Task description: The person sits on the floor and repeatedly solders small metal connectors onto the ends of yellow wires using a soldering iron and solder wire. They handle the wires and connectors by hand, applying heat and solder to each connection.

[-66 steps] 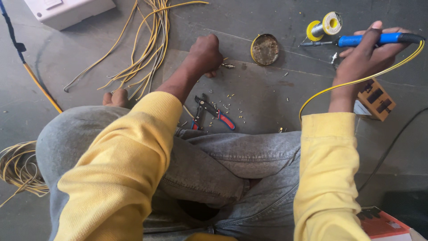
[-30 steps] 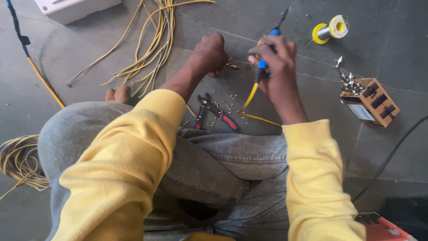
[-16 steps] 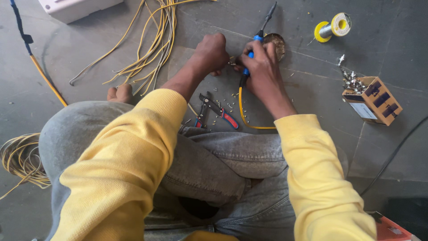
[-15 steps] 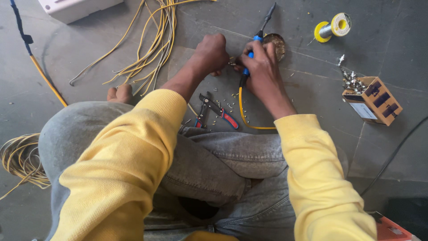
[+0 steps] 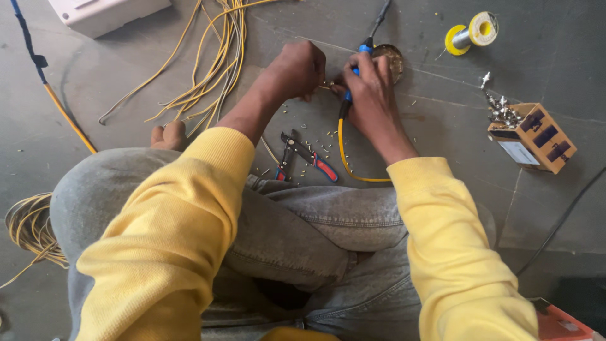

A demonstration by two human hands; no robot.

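Observation:
My right hand (image 5: 372, 88) grips a blue-handled soldering iron (image 5: 361, 53) with a yellow cord (image 5: 344, 155); its dark shaft points up and away past a round tin (image 5: 391, 60). My left hand (image 5: 298, 69) is closed on a small wire end on the floor, right beside the right hand. What sits between the two hands is too small to tell. Red-handled pliers (image 5: 306, 158) lie on the floor just below the hands, among small wire clippings.
A bundle of yellow wires (image 5: 211, 60) runs up the floor at left. A solder spool (image 5: 470, 31) lies at upper right, a small cardboard box with metal parts (image 5: 530, 136) at right. A white box (image 5: 107, 12) sits top left, coiled wire (image 5: 28, 227) at left.
My right hand brought the soldering iron from the far right over to my left hand, then settled closer beside it. The left hand stayed put.

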